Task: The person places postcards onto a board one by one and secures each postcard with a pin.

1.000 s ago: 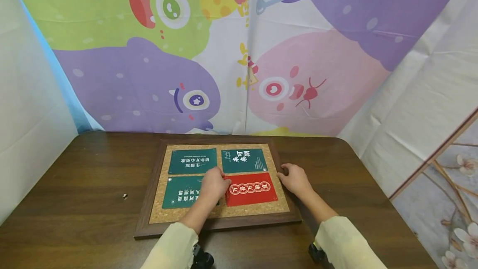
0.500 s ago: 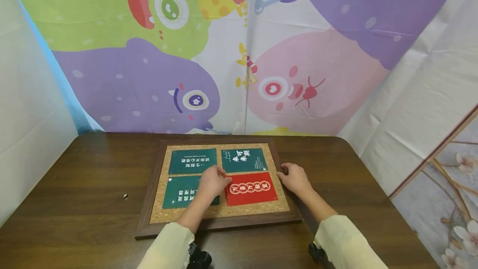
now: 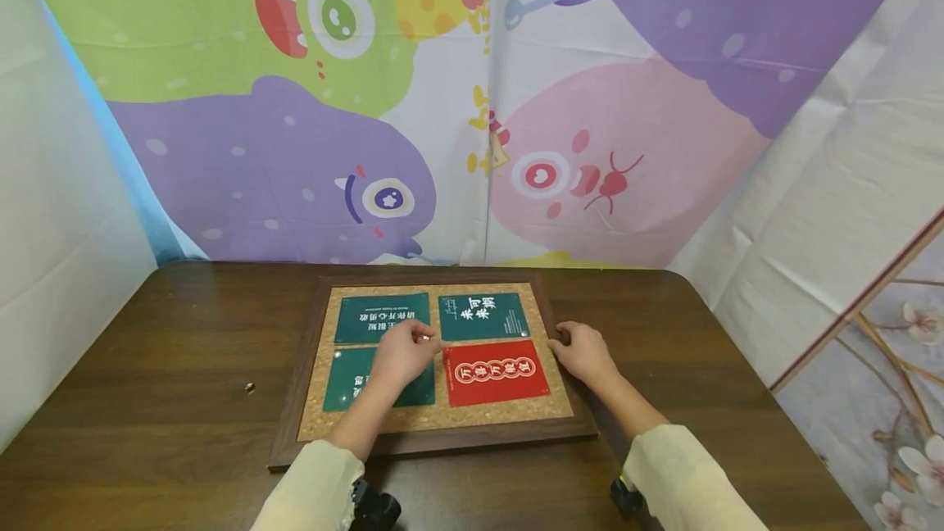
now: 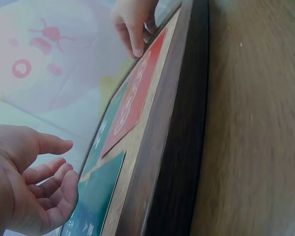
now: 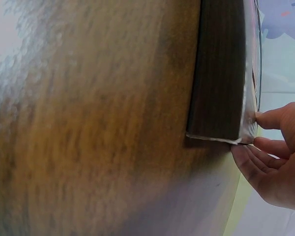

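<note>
A framed corkboard (image 3: 435, 427) lies on the table with three green cards and one red card on it. My left hand (image 3: 401, 355) hovers over the left green cards, partly hiding both. In the left wrist view, the left hand (image 4: 37, 184) has its thumb apart from loosely bent fingers, with nothing between them. The red card (image 3: 496, 373) is just right of it, at the front right. With thumb on top and fingers against the side, my right hand (image 3: 583, 353) grips the board's right edge; the right wrist view shows this right hand (image 5: 278, 155) near a corner.
Left of the board, a small shiny metallic object (image 3: 250, 388) lies on the brown table (image 3: 170, 408). A cartoon-printed cloth (image 3: 457, 105) hangs behind the table, and white cloth (image 3: 66, 187) closes off the left side.
My left hand has drawn back to the left, away from the red card's upper left corner, uncovering that card's left edge. The right hand has stayed at the board's edge.
</note>
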`<move>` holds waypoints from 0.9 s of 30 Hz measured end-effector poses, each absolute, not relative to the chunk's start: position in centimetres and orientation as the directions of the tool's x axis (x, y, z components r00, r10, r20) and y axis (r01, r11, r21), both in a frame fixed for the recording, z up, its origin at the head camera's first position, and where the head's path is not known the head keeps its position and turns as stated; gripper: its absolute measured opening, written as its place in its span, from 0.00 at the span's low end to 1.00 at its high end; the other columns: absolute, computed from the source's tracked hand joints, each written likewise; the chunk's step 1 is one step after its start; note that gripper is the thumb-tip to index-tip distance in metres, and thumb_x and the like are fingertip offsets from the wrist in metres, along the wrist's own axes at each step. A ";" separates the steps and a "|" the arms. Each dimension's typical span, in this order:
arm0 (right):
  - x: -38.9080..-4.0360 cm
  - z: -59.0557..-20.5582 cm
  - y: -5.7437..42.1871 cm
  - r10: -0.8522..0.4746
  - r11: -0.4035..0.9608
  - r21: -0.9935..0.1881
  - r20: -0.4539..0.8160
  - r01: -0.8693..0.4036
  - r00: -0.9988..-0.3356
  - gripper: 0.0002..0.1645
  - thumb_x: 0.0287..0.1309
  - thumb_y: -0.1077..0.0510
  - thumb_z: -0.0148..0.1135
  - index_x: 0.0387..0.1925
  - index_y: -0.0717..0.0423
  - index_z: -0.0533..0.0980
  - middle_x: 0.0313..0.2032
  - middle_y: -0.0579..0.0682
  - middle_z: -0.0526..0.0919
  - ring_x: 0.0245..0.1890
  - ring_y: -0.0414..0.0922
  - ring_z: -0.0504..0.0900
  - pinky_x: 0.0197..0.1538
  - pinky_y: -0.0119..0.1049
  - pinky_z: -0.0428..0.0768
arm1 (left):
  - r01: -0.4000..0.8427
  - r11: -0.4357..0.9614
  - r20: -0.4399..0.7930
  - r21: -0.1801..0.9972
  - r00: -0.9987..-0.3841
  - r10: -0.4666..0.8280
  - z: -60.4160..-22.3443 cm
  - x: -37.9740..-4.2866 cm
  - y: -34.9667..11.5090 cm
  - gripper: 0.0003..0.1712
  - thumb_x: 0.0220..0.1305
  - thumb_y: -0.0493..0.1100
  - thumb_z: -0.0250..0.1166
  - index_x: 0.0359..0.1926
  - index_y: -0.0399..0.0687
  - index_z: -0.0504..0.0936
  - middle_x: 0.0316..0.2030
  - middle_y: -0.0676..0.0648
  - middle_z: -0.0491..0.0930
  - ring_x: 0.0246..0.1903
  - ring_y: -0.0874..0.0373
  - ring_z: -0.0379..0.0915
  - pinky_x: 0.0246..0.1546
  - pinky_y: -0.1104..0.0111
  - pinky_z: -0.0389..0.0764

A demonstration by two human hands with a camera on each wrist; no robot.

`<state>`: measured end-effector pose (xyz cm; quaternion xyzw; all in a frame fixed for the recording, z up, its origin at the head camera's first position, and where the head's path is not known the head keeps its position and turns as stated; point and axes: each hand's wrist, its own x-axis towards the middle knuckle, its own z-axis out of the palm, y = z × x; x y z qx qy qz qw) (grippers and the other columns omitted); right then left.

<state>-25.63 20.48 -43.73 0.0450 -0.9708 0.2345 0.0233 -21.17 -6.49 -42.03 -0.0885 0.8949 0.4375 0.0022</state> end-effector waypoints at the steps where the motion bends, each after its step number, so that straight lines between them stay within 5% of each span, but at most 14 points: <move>1: -25.6 -43.7 20.5 -0.074 0.885 -0.455 0.063 -0.095 -0.995 0.24 0.51 0.54 0.60 0.47 0.66 0.73 0.44 0.61 0.78 0.44 0.54 0.76 0.46 0.49 0.74 | -0.156 0.603 -0.078 0.782 -0.985 -0.155 -42.0 -21.1 -6.7 0.14 0.52 0.49 0.63 0.37 0.45 0.79 0.31 0.47 0.77 0.28 0.57 0.70 0.22 0.70 0.68; 27: -25.8 -43.7 20.5 -0.078 0.885 -0.456 0.050 -0.092 -0.996 0.24 0.51 0.54 0.59 0.47 0.66 0.73 0.45 0.61 0.78 0.45 0.53 0.76 0.47 0.49 0.74 | -0.121 0.556 -0.026 0.822 -0.984 -0.177 -41.8 -19.3 -11.9 0.14 0.54 0.46 0.62 0.37 0.41 0.77 0.30 0.44 0.76 0.26 0.58 0.68 0.22 0.71 0.68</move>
